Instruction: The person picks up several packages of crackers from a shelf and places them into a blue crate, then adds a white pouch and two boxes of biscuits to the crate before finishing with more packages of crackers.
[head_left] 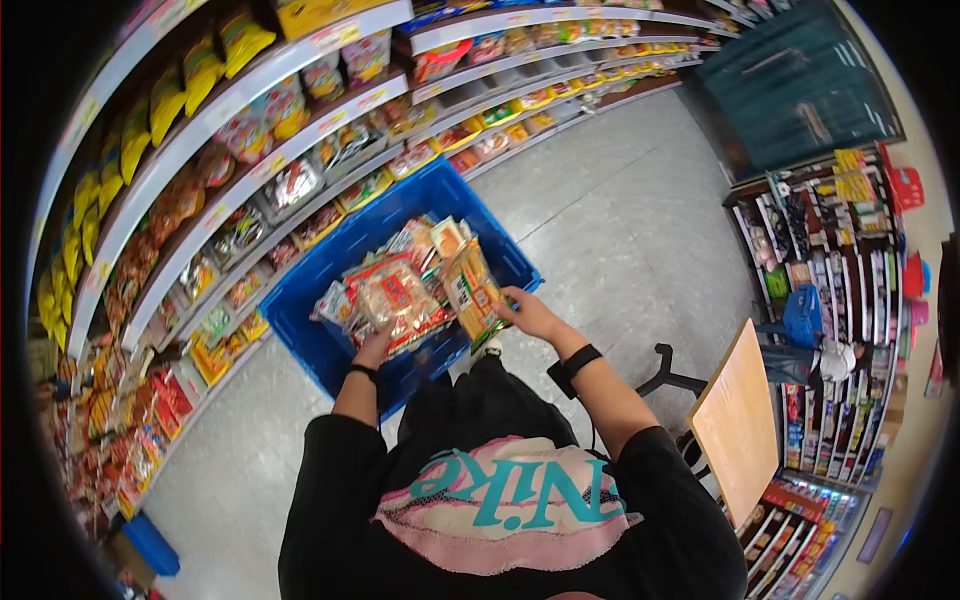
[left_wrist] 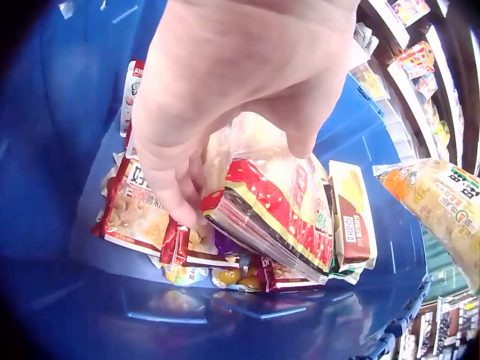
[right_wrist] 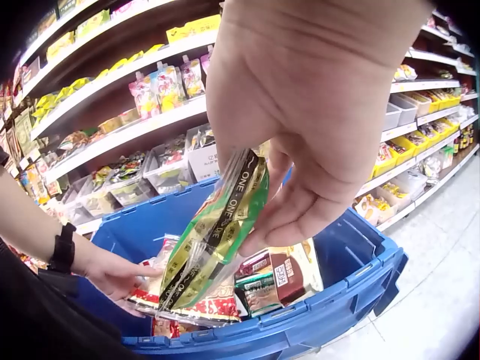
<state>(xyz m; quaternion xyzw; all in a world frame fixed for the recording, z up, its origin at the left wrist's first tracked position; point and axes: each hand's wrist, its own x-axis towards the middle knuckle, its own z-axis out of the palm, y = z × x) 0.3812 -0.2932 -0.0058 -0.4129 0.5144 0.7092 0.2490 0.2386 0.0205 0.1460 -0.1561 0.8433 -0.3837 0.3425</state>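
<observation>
My left hand point(head_left: 375, 345) is inside a large blue plastic crate point(head_left: 512, 250), gripping a clear snack bag with red print point(head_left: 395, 295). In the left wrist view, thumb and fingers close round the upper part of this bag point(left_wrist: 277, 199). My right hand point(head_left: 532, 316) pinches one end of a clear bag with green, black and gold edging point(right_wrist: 214, 232), raised over the crate's near right side. Under both hands lies a pile of packaged snacks, among them a red packet with nuts pictured on it point(left_wrist: 135, 214) and a brown-and-cream packet point(left_wrist: 351, 217).
Shelves point(head_left: 250, 100) of bagged snacks curve along the left and back, close beside the crate. To the right stands a wooden tabletop point(head_left: 740, 420) with a black leg point(head_left: 668, 372) near it. A person point(head_left: 835, 360) is by the far-right shelves. Grey floor point(head_left: 625, 210) runs behind the crate.
</observation>
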